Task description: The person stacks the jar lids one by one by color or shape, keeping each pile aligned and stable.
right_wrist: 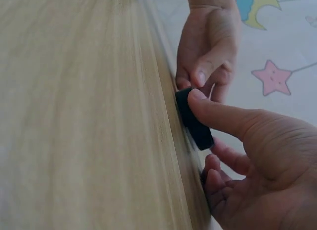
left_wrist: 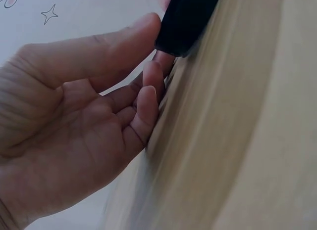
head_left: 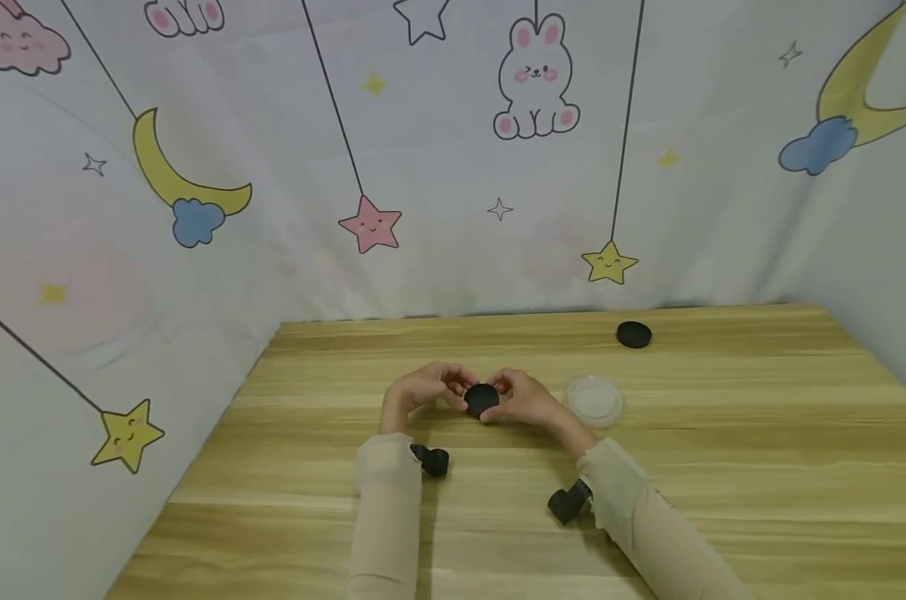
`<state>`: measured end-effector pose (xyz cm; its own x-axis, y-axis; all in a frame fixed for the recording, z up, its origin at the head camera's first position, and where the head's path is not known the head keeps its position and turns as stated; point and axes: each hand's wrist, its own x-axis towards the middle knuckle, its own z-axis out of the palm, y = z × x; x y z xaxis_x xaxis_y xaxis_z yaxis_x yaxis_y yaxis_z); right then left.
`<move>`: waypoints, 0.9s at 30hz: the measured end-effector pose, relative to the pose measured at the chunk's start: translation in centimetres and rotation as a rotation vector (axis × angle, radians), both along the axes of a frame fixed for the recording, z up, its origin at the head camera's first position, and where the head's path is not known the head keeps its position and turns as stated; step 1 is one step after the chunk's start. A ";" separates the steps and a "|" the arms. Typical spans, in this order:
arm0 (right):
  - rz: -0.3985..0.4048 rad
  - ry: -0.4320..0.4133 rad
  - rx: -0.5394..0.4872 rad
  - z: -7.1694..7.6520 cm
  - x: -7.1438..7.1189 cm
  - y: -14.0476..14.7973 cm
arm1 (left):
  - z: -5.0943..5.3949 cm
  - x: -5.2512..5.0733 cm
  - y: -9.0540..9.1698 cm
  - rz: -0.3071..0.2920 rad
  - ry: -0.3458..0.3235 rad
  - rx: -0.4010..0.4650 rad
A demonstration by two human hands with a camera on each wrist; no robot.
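Note:
A small black round disc-shaped piece (head_left: 482,401) with a low rim is between my two hands near the middle of the table. My left hand (head_left: 430,385) holds its left edge, with thumb and fingertips at the rim in the left wrist view. From the other side, my right hand (head_left: 528,398) pinches it; in the right wrist view the thumb lies on the top edge of the black disc (right_wrist: 195,122) and a finger reaches its lower edge. The remaining fingers of both hands curl loosely close to the tabletop.
A clear round shallow lid or dish (head_left: 594,402) lies on the wooden table (head_left: 490,542) just right of my right hand. Farther back on the right sits a second black round piece (head_left: 634,335). A printed cloth (head_left: 453,275) hangs behind the table. Black wrist cameras are strapped at both sleeves.

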<state>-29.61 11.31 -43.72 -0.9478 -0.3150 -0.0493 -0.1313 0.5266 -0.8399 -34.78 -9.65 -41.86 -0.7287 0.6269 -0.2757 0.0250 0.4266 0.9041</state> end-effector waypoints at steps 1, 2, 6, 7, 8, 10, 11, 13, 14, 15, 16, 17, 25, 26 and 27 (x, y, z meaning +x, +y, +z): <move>0.004 0.002 0.009 0.0 0.0 0.0 | 0.0 0.0 0.0 -0.009 -0.001 0.005; 0.006 0.002 0.016 0.1 0.0 0.1 | 0.0 -0.1 0.0 -0.016 -0.002 0.008; 0.014 0.005 0.031 -0.1 -0.1 0.1 | -0.1 -0.1 -0.2 -0.024 -0.023 0.020; 0.012 0.003 0.030 -0.1 -0.1 0.1 | -0.1 -0.1 -0.2 -0.023 -0.025 0.020; 0.013 0.003 0.028 -0.1 -0.1 0.1 | -0.1 -0.1 -0.2 -0.021 -0.027 0.020; 0.013 -0.003 0.020 -0.2 -0.2 0.2 | -0.1 -0.1 -0.2 -0.017 -0.028 0.018; 0.013 -0.007 0.013 -0.2 -0.2 0.2 | -0.1 -0.1 -0.2 -0.015 -0.027 0.017; 0.011 -0.016 0.004 -0.2 -0.2 0.2 | -0.1 -0.1 -0.2 -0.012 -0.022 0.016; 0.011 -0.017 0.000 -0.2 -0.1 0.2 | -0.1 -0.1 -0.1 -0.012 -0.019 0.016; 0.009 -0.021 -0.004 -0.1 -0.1 0.2 | -0.1 -0.1 -0.1 -0.011 -0.017 0.016; 0.007 -0.024 -0.008 -0.1 -0.1 0.2 | -0.1 -0.1 -0.1 -0.008 -0.015 0.014; 0.010 -0.024 -0.012 0.0 -0.1 0.2 | -0.1 -0.1 -0.1 -0.004 -0.016 0.014; 0.014 -0.045 -0.044 -0.1 -0.1 0.4 | -0.1 0.0 -0.3 0.004 -0.028 0.039; 0.017 -0.043 -0.045 0.0 -0.1 0.4 | -0.1 0.0 -0.3 0.006 -0.027 0.040; 0.019 -0.044 -0.049 0.0 -0.2 0.4 | -0.2 0.0 -0.4 0.007 -0.024 0.041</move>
